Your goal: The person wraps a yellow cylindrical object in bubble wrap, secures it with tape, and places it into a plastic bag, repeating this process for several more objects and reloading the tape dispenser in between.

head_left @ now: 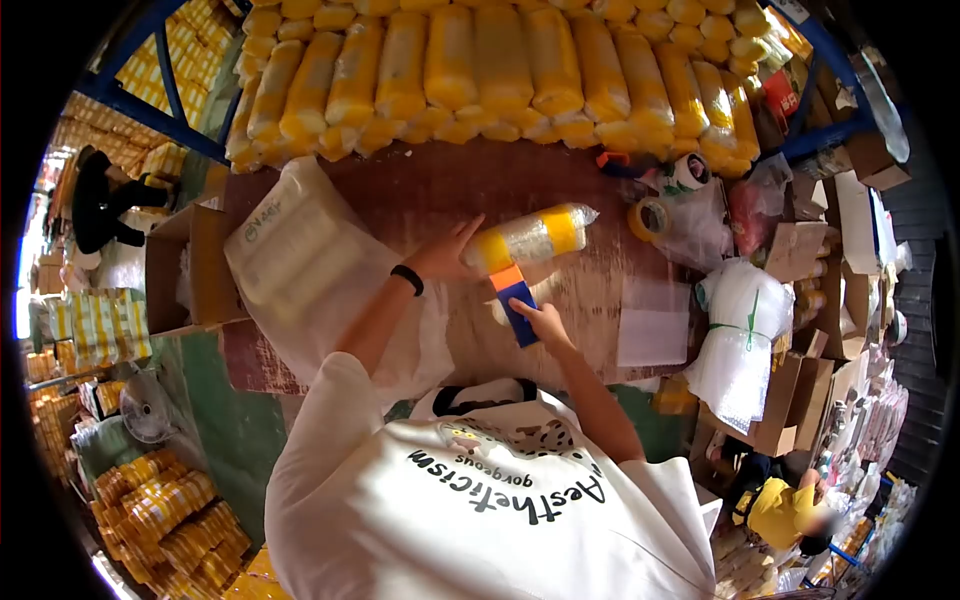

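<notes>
Tape in yellow bands (494,250) circled the clear-wrapped roll (530,240), which lay aslant over the middle of the counter (440,185), its far end toward the packed yellow rolls (500,65). The left hand (440,252) was at the roll's left end, one finger extended; whether its fingers gripped the roll or only steadied it, the view could not tell. The right hand (543,322) had its fingers closed around a blue-and-orange tool (517,306), the orange end at the band nearest the left hand.

Good handling probably called for a steady left hand, fingertips clear of the orange end, and light, even pressure, since the soft wrap looked easy to crush or crease. The tool's working edge was too small to make out, its contact with the band uncertain, and the roll's underside hidden.
</notes>
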Tool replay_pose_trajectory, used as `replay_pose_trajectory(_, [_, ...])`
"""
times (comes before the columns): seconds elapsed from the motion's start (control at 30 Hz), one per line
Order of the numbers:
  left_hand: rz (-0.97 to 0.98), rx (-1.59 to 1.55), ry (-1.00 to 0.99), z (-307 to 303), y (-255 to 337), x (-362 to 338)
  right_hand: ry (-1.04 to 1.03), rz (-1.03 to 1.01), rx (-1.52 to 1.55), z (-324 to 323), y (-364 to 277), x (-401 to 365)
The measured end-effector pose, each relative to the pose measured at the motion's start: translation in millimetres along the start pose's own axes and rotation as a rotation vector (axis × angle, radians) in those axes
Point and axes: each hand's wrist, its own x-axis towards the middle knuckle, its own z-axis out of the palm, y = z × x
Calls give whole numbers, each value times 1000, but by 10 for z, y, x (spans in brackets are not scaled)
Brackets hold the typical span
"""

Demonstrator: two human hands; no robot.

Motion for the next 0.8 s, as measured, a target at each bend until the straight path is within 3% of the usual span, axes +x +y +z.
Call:
replay_pose_trajectory(0.1, [270,549,122,311,-387,78,63,4,26,174,-217,109])
replay_pose_trajectory(0.2, [84,468,115,306,-418,160,44,-139,10,250,-449,264])
replay_pose_trajectory(0.37, [12,232,117,79,-257,302,97,-176,-92,307,-658,413])
replay_pose_trajectory(0.53, [-53,165,-26,-114,-282,453,60,10,-53,237,-119,314])
replay_pose_trajectory(0.67, [-85,73,-97,-150,-296,562,107,-43,70,146,391,423])
replay_pose_trajectory(0.8, [-252,148,-215,-110,-90,431,45,66,81,88,46,384])
